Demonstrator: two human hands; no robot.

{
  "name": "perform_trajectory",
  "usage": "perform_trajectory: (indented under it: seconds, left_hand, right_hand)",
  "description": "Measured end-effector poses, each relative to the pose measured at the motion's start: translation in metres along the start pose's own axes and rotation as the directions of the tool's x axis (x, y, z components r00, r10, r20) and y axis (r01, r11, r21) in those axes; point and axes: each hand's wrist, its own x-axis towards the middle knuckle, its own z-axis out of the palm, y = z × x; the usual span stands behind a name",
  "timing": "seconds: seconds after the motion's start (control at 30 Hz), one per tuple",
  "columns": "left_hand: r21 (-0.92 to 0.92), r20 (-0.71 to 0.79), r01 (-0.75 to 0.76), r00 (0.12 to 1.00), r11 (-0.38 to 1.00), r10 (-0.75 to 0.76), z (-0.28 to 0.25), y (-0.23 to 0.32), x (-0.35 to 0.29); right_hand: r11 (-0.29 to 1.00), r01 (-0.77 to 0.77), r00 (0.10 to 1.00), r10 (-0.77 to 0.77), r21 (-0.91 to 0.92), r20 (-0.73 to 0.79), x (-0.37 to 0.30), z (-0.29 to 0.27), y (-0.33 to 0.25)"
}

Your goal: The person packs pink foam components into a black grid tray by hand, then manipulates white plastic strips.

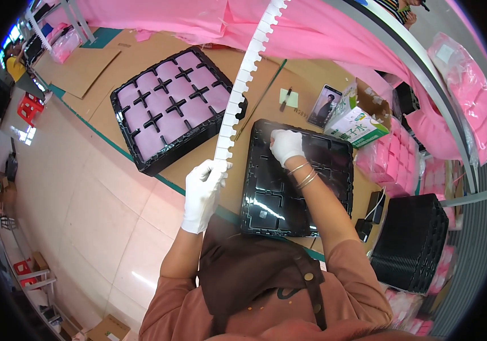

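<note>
My left hand (204, 190), in a white glove, is closed round the lower end of a long white strip (244, 85). The strip has notches along one edge and rises away from me past the far side of the table. My right hand (286, 146), also gloved, is curled over the far part of a black plastic tray (263, 219) with shallow compartments. Its fingertips are bent under, so whatever they pinch is hidden. Left of the strip sits a second black tray (161, 162), its compartments filled with pink-lilac pieces (167, 105) between black cross-shaped dividers.
A stack of black trays (408, 244) stands at the right, near pink wrapped blocks (388, 153). Beyond the near tray lie an open carton (363, 122), a phone (324, 105) and a dark pen-like tool (285, 100) on pale paper. A curved metal frame (425, 62) arches at the right.
</note>
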Motion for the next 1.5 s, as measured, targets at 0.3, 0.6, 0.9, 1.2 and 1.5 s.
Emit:
perform_trajectory:
  seconds: [0.3,0.6,0.9,1.2,1.5]
  left_hand:
    - [0.124,-0.062,0.005,0.998,0.992,0.003,-0.015,0.001,-0.005]
    - [0.215,-0.017,0.011,1.0,0.977,-0.007,0.005,-0.008,0.016]
    - [0.622,-0.364,-0.114,0.834,0.775,0.415,-0.027,-0.033,0.021]
    - [0.659,-0.031,-0.406,0.826,0.633,0.562,0.05,-0.017,0.024]
    - [0.458,0.346,-0.291,0.929,0.84,0.133,0.147,-0.038,0.032]
  right_hand:
    - [0.921,0.171,0.681,0.146,0.351,-0.717,-0.035,-0.094,0.075]
    - [0.98,-0.192,0.925,0.195,0.041,-0.327,0.028,-0.134,0.346]
    - [0.866,-0.498,0.867,0.498,-0.046,-0.022,-0.101,-0.078,0.402]
    - [0.787,-0.518,0.636,0.617,0.335,-0.465,-0.125,-0.027,0.379]
    - [0.748,-0.382,0.478,0.663,0.543,-0.577,-0.128,-0.047,0.401]
